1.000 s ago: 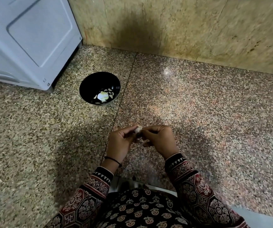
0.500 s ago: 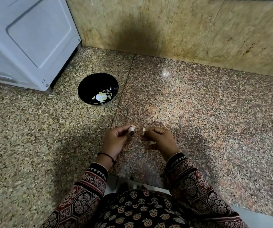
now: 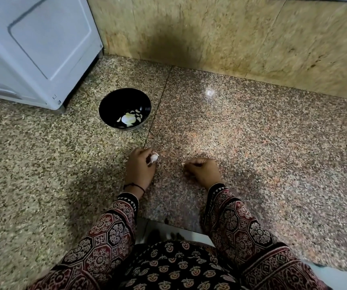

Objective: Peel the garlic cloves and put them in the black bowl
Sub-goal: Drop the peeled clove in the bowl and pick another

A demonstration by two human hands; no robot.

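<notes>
I see a speckled granite worktop [image 3: 252,143], a white appliance [image 3: 32,49] at its far left, beige stone wall [image 3: 231,38] behind.

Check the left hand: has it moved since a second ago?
Yes. The left hand, gripping a garlic clove, has shifted left toward the floor seam and black bowl, away from the right hand pinching a peel scrap.

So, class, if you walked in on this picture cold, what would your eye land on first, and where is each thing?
The black bowl stands out on the speckled stone, left of centre, with pale garlic at its bottom. Nearer the camera, the left hand grips a white clove and the right hand pinches a small pale scrap. A white appliance fills the upper left corner.
</notes>
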